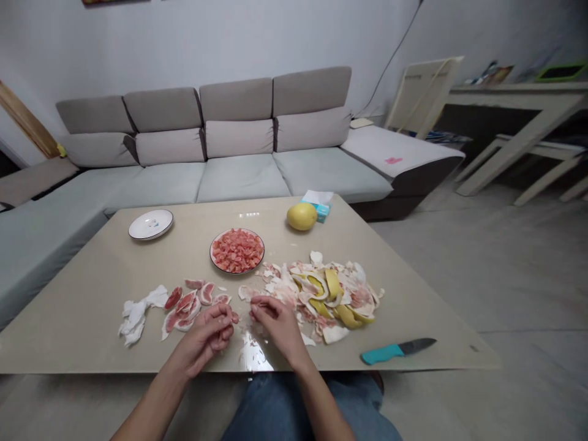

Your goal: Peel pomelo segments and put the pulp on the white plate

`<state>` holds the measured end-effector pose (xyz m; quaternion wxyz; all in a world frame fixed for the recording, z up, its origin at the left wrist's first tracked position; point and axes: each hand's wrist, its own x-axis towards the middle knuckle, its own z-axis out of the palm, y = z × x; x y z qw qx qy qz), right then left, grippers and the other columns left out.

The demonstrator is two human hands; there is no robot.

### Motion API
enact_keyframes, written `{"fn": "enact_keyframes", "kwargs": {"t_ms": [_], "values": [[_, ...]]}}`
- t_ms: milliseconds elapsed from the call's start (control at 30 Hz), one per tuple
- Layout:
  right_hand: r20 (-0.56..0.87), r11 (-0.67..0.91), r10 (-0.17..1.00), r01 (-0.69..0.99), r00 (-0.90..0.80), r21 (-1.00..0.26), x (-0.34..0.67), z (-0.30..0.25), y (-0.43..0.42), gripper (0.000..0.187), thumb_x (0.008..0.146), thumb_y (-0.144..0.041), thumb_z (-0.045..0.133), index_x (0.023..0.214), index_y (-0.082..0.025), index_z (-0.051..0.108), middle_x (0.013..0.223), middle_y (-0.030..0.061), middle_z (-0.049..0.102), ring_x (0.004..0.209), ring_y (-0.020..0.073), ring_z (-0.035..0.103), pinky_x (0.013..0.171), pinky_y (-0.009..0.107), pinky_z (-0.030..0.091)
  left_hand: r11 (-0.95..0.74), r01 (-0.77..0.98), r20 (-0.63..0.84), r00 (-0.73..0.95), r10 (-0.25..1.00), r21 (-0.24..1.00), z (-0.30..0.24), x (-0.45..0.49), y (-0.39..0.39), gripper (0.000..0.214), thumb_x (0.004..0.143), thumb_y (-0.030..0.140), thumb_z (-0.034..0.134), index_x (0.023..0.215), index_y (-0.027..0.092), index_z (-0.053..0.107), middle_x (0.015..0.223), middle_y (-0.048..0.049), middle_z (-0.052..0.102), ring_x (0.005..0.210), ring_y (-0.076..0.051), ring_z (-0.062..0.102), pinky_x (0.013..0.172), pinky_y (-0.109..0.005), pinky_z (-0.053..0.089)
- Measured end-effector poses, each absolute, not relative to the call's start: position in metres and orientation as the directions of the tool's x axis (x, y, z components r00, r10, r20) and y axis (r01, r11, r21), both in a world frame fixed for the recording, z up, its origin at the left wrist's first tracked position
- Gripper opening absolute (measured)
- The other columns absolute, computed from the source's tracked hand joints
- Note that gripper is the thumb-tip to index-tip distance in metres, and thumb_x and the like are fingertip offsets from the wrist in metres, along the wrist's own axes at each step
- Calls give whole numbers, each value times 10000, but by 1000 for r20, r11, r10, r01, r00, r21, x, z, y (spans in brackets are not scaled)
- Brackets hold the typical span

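Note:
Above the table's near edge, my left hand (209, 335) is closed on a small piece of pink pomelo flesh (235, 318). Just to its right, my right hand (278, 324) is pinched; whatever its fingertips hold is too small to make out. Several pomelo segments (186, 308) with pink flesh and white skin lie left of my hands. Beyond them stands a plate (212, 260) heaped with peeled pomelo flesh (237, 250). A pile of yellow pomelo peel (333, 284) and torn membranes (287, 286) spreads to the right of my right hand.
A teal-handled knife (383, 354) lies near the front right edge, blade pointing right. A whole pomelo (302, 217) rests beside a tissue pack (323, 211) at the back. White plate (150, 225) back left; crumpled tissue (138, 318) at left. A sofa (243, 174) lines the far side.

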<state>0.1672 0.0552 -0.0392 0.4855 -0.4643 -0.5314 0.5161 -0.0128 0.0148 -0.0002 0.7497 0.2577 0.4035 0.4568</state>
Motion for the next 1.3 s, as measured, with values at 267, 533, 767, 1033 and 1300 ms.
{"fn": "enact_keyframes", "kwargs": {"t_ms": [267,533,767,1033,1300], "values": [[262,274,962,358,-82,-893,159,-22,188,155,885,-266,611,971,-166,693,1059,93,678,958,211,639,888,387,511,371,-502,-297,224,928,781,4,-25,26,219,759,236,770,872,147,604,828,-4,554,565,-28,433,418,-122,195],[246,298,954,481,-168,-824,163,-18,214,234,945,-298,568,1140,-176,612,1188,85,620,1009,213,624,877,424,523,326,-463,-279,170,945,824,4,-30,41,268,754,265,774,953,134,652,855,-27,575,583,-33,434,412,-125,189],[209,322,922,345,-326,-882,168,7,126,258,931,-342,529,986,-203,740,892,36,747,822,193,690,763,309,546,311,-434,-262,170,950,845,2,-25,41,240,765,284,762,932,138,670,904,-43,595,588,-36,420,417,-135,199],[316,408,873,200,-372,-891,153,7,55,142,862,-197,639,970,-217,729,942,48,713,825,166,668,730,255,531,283,-299,-257,123,959,911,8,-18,31,253,760,344,757,899,161,649,657,34,522,523,-52,374,428,-150,218],[469,564,821,327,-326,-759,154,4,47,153,860,-122,583,912,-214,693,842,39,683,769,163,629,707,258,479,139,-109,-133,63,989,984,10,-13,29,228,746,341,754,860,162,671,855,-42,660,819,-165,591,696,-224,433]]}}
